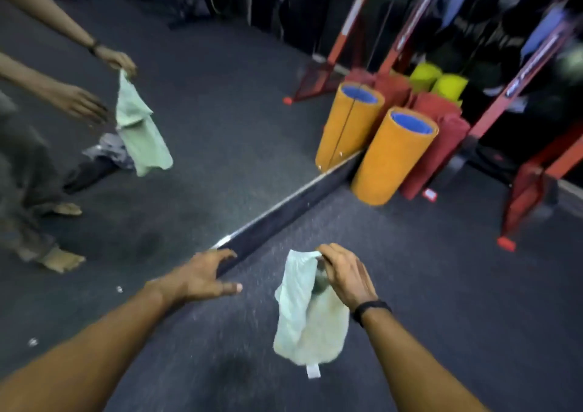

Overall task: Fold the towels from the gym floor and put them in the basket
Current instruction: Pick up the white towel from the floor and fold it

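Observation:
A pale green towel point(304, 313) hangs in the air above the dark gym floor, bunched and unfolded, with a white tag at its lower edge. My right hand point(345, 274) pinches it at its top edge. My left hand point(205, 277) is stretched out to the left of the towel, fingers spread, holding nothing and not touching the cloth. A wall mirror on the left shows the same towel as a reflection point(142, 127). No basket is in view.
The mirror's base strip point(284, 216) runs diagonally across the floor. Rolled orange mats point(391, 159), red mats point(441, 146) and yellow rolls point(448, 86) stand at the back right beside red machine frames point(530, 197). A dark cloth heap point(101, 162) appears in the mirror.

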{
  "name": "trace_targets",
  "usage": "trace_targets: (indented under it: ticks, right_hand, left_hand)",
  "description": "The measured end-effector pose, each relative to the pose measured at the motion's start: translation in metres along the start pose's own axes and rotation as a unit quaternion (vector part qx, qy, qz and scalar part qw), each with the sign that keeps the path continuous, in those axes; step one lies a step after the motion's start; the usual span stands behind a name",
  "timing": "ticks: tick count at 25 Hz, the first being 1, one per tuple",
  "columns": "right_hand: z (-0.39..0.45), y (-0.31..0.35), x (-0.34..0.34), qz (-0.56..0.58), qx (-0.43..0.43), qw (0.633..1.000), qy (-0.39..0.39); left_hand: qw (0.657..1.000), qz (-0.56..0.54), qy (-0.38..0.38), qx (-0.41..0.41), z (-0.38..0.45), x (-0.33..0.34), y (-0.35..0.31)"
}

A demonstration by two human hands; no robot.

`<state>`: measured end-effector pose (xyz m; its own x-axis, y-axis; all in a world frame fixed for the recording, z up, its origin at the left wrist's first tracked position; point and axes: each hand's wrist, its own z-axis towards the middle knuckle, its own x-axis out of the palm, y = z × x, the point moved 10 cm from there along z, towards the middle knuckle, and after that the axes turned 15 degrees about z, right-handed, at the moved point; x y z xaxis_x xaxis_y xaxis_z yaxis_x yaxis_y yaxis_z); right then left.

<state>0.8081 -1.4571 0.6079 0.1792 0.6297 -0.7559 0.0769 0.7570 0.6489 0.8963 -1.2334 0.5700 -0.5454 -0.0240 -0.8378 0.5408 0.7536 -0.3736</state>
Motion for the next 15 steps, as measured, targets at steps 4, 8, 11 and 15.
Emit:
trace_targets:
  ticks: [4, 8, 11, 15]
  right_hand:
    - [0.015, 0.137, -0.068, -0.021, -0.119, 0.992, 0.018]
    - [0.005, 0.265, -0.107, -0.018, -0.238, 0.971, 0.034]
    - [-0.019, 0.355, -0.114, -0.021, -0.306, 0.951, 0.050]
    - [-0.079, 0.487, -0.086, 0.003, -0.402, 0.911, 0.095]
  left_hand:
    - [0.992, 0.004, -0.111, -0.060, -0.113, -0.103, -0.018]
    - [0.961, 0.000, -0.238, -0.139, -0.256, -0.178, -0.021]
    - [0.931, -0.008, -0.301, -0.205, -0.373, -0.196, -0.009]
    - [0.878, -0.030, -0.362, -0.312, -0.542, -0.175, 0.016]
